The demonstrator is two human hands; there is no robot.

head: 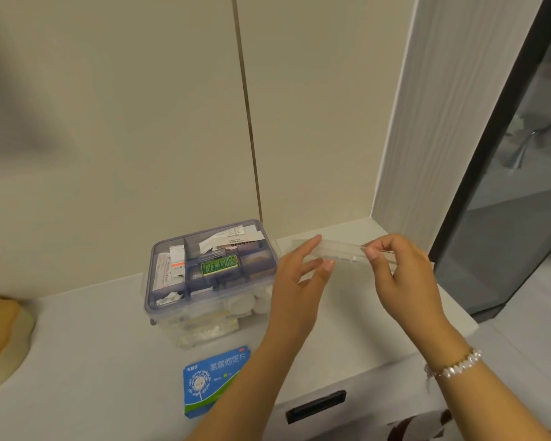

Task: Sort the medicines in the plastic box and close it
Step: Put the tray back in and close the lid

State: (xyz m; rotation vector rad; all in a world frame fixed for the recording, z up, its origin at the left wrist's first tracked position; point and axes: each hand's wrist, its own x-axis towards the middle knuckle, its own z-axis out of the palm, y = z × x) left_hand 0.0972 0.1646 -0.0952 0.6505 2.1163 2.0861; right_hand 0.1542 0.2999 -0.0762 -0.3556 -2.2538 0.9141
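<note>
A clear plastic box (159, 308) with a purple divided tray stands open on the white counter, left of centre. Its compartments hold several packets, a paper leaflet and a green medicine box (219, 265). White round containers show through the lower wall. To the right of the box, both hands hold a clear plastic lid (342, 252) in the air, seen nearly edge on. My left hand (303, 275) grips its left end with fingers and thumb. My right hand (401, 272) pinches its right end. A blue medicine packet (215, 378) lies flat in front of the box.
The box stands close to a beige panelled wall. A white drawer front with a black recessed handle (315, 405) is below the counter's front edge. A tan rounded object (0, 332) sits at the far left. A dark-framed glass door (506, 186) stands at the right.
</note>
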